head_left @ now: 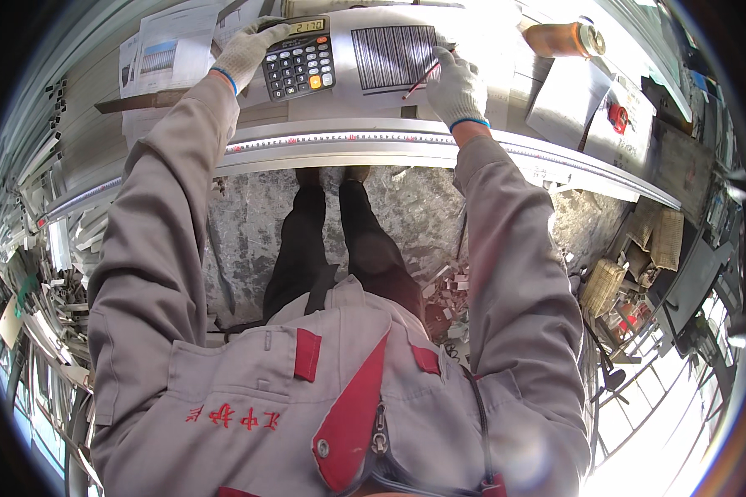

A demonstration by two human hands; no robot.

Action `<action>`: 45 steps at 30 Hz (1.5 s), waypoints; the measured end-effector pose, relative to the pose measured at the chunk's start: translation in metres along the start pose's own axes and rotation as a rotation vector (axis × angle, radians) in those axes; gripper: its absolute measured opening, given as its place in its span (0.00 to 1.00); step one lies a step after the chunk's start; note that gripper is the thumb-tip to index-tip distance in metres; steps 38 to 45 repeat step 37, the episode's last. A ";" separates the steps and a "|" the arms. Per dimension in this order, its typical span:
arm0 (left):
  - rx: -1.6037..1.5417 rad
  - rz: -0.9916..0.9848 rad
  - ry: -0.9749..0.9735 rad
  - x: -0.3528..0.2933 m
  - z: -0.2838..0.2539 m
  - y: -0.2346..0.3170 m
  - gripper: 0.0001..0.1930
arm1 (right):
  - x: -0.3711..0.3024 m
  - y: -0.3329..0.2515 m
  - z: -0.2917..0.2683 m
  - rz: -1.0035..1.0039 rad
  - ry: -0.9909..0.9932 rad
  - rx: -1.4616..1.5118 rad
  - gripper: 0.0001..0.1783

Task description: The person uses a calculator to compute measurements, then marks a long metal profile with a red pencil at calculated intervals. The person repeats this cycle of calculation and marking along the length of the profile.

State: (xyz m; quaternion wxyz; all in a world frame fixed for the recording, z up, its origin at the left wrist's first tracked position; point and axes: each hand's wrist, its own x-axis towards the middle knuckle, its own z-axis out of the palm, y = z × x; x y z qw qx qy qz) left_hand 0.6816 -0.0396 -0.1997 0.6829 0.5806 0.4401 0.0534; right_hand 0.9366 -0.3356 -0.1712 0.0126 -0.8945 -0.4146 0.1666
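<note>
My left hand (pixel 247 51), in a pale knit glove with a blue cuff, grips the upper left edge of a black desk calculator (pixel 301 65). Its display is lit with digits, and one key is orange. A thin dark red pencil (pixel 418 84) slants out from the closed fingers of my right hand (pixel 459 89), gloved alike. The pencil's tip points down and left, over the lower edge of a sheet with a dark striped drawing (pixel 392 51). That sheet lies just right of the calculator.
A measuring tape strip (pixel 348 138) runs along the bench's near edge. Papers (pixel 159 54) and a dark flat bar (pixel 141 101) lie left. To the right are an amber jar (pixel 559 40) lying on its side and a red object (pixel 617 118). Offcuts (pixel 448 302) litter the floor.
</note>
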 end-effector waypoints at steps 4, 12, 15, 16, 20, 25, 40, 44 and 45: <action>0.167 0.056 0.042 0.012 -0.005 -0.010 0.18 | -0.058 0.018 -0.005 -0.077 0.206 0.208 0.33; 0.334 0.244 0.241 -0.046 0.003 0.017 0.19 | -0.411 0.067 0.083 0.803 -0.392 0.928 0.25; 0.083 0.359 0.127 -0.109 0.041 0.019 0.12 | -0.526 0.069 0.102 0.951 -0.822 1.148 0.23; 0.062 0.380 0.077 -0.137 0.061 0.013 0.10 | -0.550 0.067 0.103 0.936 -0.872 1.222 0.23; 0.393 0.005 -0.532 -0.235 0.154 -0.011 0.06 | -0.583 0.062 0.086 0.894 -0.946 1.248 0.21; 0.870 0.045 -0.981 -0.310 0.196 -0.017 0.24 | -0.563 0.049 0.069 0.639 -0.889 1.165 0.19; 0.799 0.111 -1.142 -0.335 0.149 0.019 0.23 | -0.529 -0.002 0.119 1.045 -0.346 1.886 0.19; 0.799 0.111 -1.142 -0.335 0.149 0.019 0.23 | -0.529 -0.002 0.119 1.045 -0.346 1.886 0.19; 0.799 0.111 -1.142 -0.335 0.149 0.019 0.23 | -0.529 -0.002 0.119 1.045 -0.346 1.886 0.19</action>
